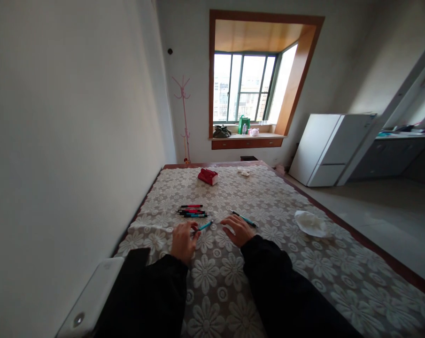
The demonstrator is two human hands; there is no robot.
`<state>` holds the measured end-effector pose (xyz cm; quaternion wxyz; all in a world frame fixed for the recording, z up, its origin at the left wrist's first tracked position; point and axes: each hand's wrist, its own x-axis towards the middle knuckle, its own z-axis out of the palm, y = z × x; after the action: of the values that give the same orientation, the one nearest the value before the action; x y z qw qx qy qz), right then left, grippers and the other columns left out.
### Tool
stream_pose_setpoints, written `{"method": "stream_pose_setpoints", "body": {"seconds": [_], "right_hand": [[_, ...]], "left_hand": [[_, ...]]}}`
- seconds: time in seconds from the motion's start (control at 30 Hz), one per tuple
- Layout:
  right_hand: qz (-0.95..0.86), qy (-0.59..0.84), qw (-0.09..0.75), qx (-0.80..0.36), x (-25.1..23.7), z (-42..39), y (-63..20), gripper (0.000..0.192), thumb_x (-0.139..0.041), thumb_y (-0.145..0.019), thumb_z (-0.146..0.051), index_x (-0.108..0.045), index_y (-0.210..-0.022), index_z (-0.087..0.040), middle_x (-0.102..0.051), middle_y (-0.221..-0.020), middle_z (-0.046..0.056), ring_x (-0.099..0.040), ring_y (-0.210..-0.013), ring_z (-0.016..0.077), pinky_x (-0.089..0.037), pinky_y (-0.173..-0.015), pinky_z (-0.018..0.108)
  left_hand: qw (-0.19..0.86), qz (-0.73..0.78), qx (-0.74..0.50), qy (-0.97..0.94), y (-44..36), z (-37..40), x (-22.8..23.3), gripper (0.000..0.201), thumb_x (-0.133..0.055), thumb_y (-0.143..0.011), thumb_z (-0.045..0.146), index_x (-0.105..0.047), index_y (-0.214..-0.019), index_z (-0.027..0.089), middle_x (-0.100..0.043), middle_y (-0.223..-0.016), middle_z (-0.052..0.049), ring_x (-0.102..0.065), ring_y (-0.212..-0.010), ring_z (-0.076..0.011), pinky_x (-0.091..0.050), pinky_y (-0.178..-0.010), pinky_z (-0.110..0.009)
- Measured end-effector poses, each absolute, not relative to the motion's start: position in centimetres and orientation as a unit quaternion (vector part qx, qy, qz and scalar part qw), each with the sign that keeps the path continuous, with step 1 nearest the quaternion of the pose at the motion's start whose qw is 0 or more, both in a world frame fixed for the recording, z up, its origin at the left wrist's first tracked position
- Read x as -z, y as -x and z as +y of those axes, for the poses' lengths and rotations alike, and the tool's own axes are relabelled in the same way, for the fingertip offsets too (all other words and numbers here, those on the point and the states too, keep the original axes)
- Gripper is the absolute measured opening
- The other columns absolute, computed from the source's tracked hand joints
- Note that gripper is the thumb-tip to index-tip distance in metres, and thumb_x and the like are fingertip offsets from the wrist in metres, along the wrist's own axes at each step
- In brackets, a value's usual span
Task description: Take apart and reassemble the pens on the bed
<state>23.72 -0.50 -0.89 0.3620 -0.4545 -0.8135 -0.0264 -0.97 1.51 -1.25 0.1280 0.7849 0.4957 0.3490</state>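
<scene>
My left hand (184, 240) pinches a teal pen (205, 226) by one end, its other end pointing right and away from me. To the right, my right hand (237, 230) hovers or rests low over the tablecloth, fingers apart and holding nothing. Just beyond its fingers and knuckles lies another teal and black pen (245, 219), slanting down to the right; I cannot tell whether the hand touches it. Past my left hand sits a small pile of pens (193, 213) in red, black and teal, lying roughly side by side.
A flowered lace tablecloth (212, 300) covers the table. Toward the far end lie a red tissue pack (208, 176) and a crumpled tissue (243, 172). A white crumpled paper (311, 224) is at right. A white device (90, 295) stands at near left, beside the wall (74, 117).
</scene>
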Motion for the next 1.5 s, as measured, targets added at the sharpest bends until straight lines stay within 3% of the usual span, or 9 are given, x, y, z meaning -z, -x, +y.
{"method": "stream_pose_setpoints", "body": {"seconds": [0.07,0.27,0.4,0.5,0.77,0.93,1.1,1.33,1.5], "right_hand": [[-0.833,0.429,0.348,0.01,0.7,-0.9,-22.8,0.025,-0.056,-0.088,-0.027,-0.061,-0.112,-0.021,-0.066,-0.099,0.008,-0.058,-0.094,0.0213,-0.045,-0.085,0.035],[-0.833,0.435,0.324,-0.111,1.1,-2.1,-20.0,0.015,-0.055,-0.087,-0.024,-0.064,-0.098,-0.021,-0.063,-0.07,0.0,-0.056,-0.063,0.0125,-0.042,-0.063,0.023],[-0.773,0.467,0.362,-0.232,1.7,-2.4,-18.8,0.013,-0.058,-0.083,-0.025,-0.065,-0.092,-0.019,-0.061,-0.06,-0.003,-0.053,-0.051,0.0096,-0.039,-0.053,0.02],[-0.717,0.463,0.399,-0.335,1.8,-2.3,-18.2,0.015,-0.06,-0.082,-0.031,-0.062,-0.086,-0.017,-0.064,-0.059,-0.002,-0.057,-0.05,0.0109,-0.042,-0.052,0.021],[-0.656,0.437,0.495,-0.366,0.7,-2.5,-18.1,0.032,-0.061,-0.083,-0.046,-0.057,-0.096,-0.018,-0.059,-0.062,-0.003,-0.053,-0.051,0.0097,-0.042,-0.053,0.022],[-0.63,0.432,0.499,-0.41,1.1,-2.3,-18.0,0.034,-0.067,-0.078,-0.048,-0.061,-0.087,-0.016,-0.056,-0.057,-0.003,-0.049,-0.049,0.0091,-0.039,-0.049,0.022],[-0.534,0.441,0.578,-0.432,1.7,-1.5,-18.8,0.038,-0.064,-0.077,-0.055,-0.054,-0.081,-0.018,-0.054,-0.054,-0.004,-0.047,-0.045,0.0094,-0.037,-0.044,0.021],[-0.619,0.495,0.5,-0.35,1.1,-1.7,-19.3,0.051,-0.052,-0.081,-0.062,-0.042,-0.055,-0.019,-0.033,-0.045,-0.006,-0.031,-0.042,0.0068,-0.022,-0.042,0.021],[-0.654,0.513,0.456,-0.318,1.2,-1.8,-19.5,0.06,-0.044,-0.085,-0.062,-0.035,-0.044,-0.018,-0.023,-0.044,-0.005,-0.024,-0.043,0.0068,-0.017,-0.044,0.024]], "left_hand": [[0.198,0.444,-0.409,-0.772,0.4,1.2,1.3,0.022,-0.059,-0.083,0.029,-0.054,-0.102,0.021,-0.067,-0.09,-0.004,-0.061,-0.091,-0.0209,-0.043,-0.085,-0.037],[0.375,0.365,-0.517,-0.678,-0.8,-0.2,0.6,0.032,-0.065,-0.08,0.036,-0.052,-0.105,0.019,-0.067,-0.087,-0.003,-0.064,-0.079,-0.0159,-0.048,-0.07,-0.027],[0.413,0.366,-0.454,-0.699,-0.9,-0.5,0.0,0.027,-0.057,-0.085,0.041,-0.064,-0.095,0.017,-0.07,-0.091,-0.007,-0.065,-0.087,-0.0194,-0.049,-0.081,-0.032],[0.432,0.348,-0.444,-0.704,-0.8,-0.5,0.0,0.034,-0.05,-0.089,0.042,-0.064,-0.108,0.018,-0.069,-0.098,-0.007,-0.064,-0.094,-0.0203,-0.048,-0.088,-0.033],[0.33,0.366,-0.402,-0.772,-0.5,-0.6,0.6,0.039,-0.041,-0.094,0.039,-0.053,-0.127,0.021,-0.063,-0.081,-0.002,-0.058,-0.071,-0.014,-0.045,-0.068,-0.026],[0.353,0.374,-0.38,-0.768,-1.0,-0.9,1.0,0.031,-0.048,-0.091,0.038,-0.045,-0.115,0.019,-0.063,-0.076,0.001,-0.059,-0.067,-0.0137,-0.043,-0.065,-0.026],[0.3,0.405,-0.358,-0.786,-0.9,-0.8,0.8,0.018,-0.052,-0.088,0.034,-0.051,-0.1,0.02,-0.064,-0.084,-0.002,-0.06,-0.072,-0.015,-0.043,-0.067,-0.027],[0.248,0.397,-0.36,-0.807,-0.7,-0.9,0.4,0.025,-0.041,-0.094,0.035,-0.061,-0.095,0.02,-0.066,-0.088,-0.005,-0.06,-0.077,-0.0158,-0.044,-0.069,-0.027],[0.248,0.385,-0.342,-0.821,-0.8,-1.1,0.6,0.022,-0.053,-0.088,0.04,-0.061,-0.096,0.021,-0.065,-0.082,-0.002,-0.059,-0.071,-0.0147,-0.045,-0.067,-0.025]]}}
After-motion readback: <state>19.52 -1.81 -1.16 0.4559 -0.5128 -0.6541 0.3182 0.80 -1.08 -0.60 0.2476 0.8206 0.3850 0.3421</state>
